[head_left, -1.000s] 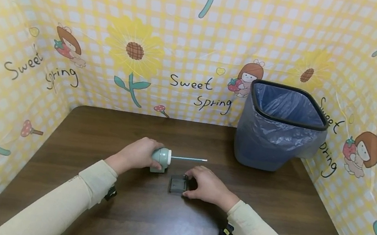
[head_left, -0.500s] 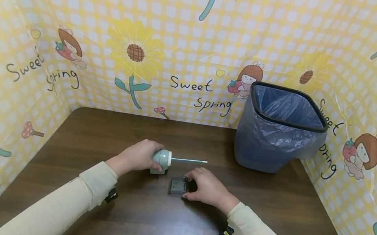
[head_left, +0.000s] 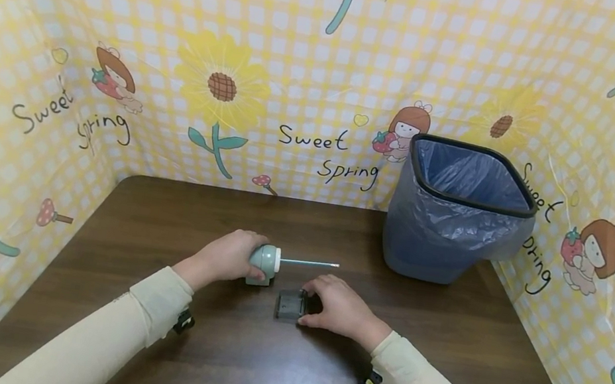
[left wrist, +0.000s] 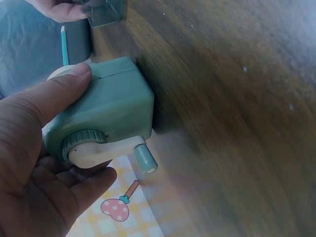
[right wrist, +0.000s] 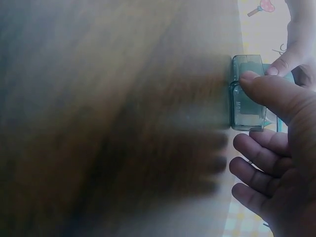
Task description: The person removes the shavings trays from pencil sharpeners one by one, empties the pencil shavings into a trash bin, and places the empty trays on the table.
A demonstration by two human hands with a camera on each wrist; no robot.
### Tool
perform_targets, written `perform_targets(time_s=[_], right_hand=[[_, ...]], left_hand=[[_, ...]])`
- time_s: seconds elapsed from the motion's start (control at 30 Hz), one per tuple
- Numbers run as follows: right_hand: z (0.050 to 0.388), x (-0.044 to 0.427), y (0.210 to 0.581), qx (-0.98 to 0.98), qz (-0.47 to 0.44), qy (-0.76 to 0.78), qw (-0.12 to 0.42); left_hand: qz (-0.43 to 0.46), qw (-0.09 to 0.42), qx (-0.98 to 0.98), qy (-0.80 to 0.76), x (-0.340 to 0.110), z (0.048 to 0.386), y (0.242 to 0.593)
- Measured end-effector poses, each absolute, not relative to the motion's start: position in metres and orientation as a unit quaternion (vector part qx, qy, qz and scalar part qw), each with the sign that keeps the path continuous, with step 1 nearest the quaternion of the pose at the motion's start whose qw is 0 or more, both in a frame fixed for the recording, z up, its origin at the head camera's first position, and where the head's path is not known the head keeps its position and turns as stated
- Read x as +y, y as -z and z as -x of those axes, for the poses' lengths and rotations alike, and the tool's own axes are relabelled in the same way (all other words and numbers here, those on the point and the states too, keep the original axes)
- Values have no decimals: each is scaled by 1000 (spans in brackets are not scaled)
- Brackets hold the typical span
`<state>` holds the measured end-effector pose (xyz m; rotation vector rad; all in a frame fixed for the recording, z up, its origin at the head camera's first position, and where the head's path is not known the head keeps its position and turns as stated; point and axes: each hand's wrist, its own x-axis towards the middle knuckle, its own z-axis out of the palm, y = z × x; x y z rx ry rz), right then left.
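My left hand (head_left: 228, 253) grips a green crank pencil sharpener (head_left: 265, 259) lying on its side, thumb across its body in the left wrist view. A blue pencil (head_left: 308, 263) sticks out of its white end and points right. The white crank with a green knob (left wrist: 146, 158) shows beside my palm. Just right of and nearer than the sharpener, my right hand (head_left: 346, 309) pinches the dark see-through shavings drawer (head_left: 289, 305) between thumb and fingers. This drawer (right wrist: 249, 106) is apart from the sharpener, and what lies inside cannot be made out.
A blue bin (head_left: 427, 238) with a clear liner and black rim stands at the back right of the brown wooden table (head_left: 231, 368). Yellow checked cloth (head_left: 326, 74) hangs behind and along both sides.
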<state>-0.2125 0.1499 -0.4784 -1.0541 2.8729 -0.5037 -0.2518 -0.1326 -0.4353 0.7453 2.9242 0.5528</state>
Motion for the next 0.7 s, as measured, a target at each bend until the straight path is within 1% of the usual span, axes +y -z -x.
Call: perform_targets(time_s=[0.2, 0.7], right_hand=[[213, 151, 478, 926, 343, 160, 18], [212, 151, 478, 924, 347, 157, 20]], left_hand=[[-236, 42, 951, -195, -131, 250, 433], [-225, 37, 951, -206, -130, 244, 436]])
